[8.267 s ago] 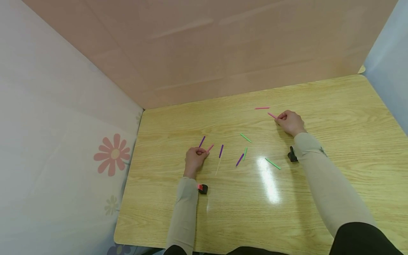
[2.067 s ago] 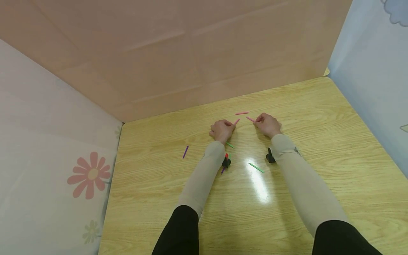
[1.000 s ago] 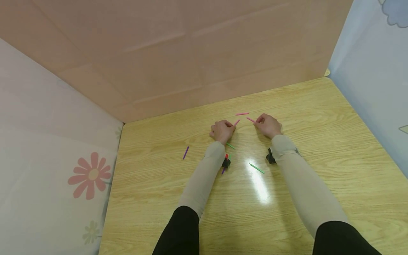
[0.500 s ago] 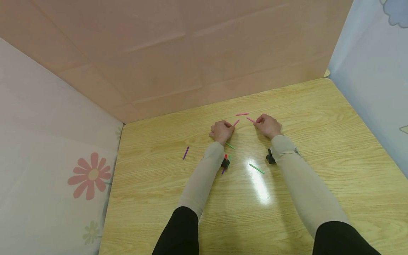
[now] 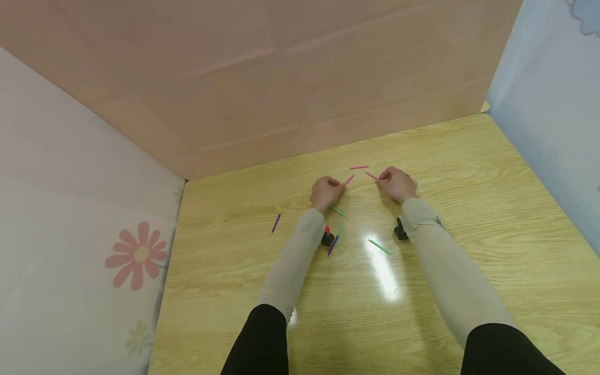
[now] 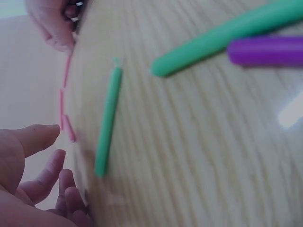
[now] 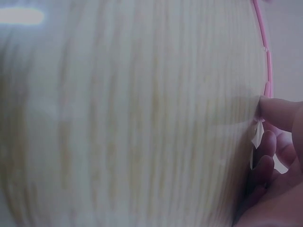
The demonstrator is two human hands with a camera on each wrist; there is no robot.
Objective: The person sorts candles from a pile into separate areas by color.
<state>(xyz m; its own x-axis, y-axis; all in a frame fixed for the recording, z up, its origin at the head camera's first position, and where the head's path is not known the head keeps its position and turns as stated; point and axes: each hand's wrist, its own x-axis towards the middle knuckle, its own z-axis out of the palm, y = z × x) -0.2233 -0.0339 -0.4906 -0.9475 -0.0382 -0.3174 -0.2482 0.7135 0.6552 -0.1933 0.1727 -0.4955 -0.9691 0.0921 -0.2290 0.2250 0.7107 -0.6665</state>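
Three pink candles lie on the table near its back edge: a left one (image 5: 349, 179), a back one (image 5: 359, 167) and a right one (image 5: 372, 176). They form a small arch with gaps at the corners. My left hand (image 5: 326, 192) is beside the left candle; in the left wrist view its thumb and fingers (image 6: 38, 188) are spread apart with nothing between them. My right hand (image 5: 397, 184) pinches the outer end of the right candle, and its thumb (image 7: 279, 113) covers that end in the right wrist view.
Green candles lie nearer me: one (image 5: 339, 212) by my left wrist, one (image 5: 340, 234) close to a purple candle (image 5: 333, 246), another (image 5: 379, 247) to the right. A second purple candle (image 5: 276, 223) is left of my forearm. A tan wall (image 5: 300, 78) rises behind the table.
Both hands have brought their pink candles in below the back one since the oldest frame. Just now my left hand has let go of the left candle and my left forearm has shifted slightly left.
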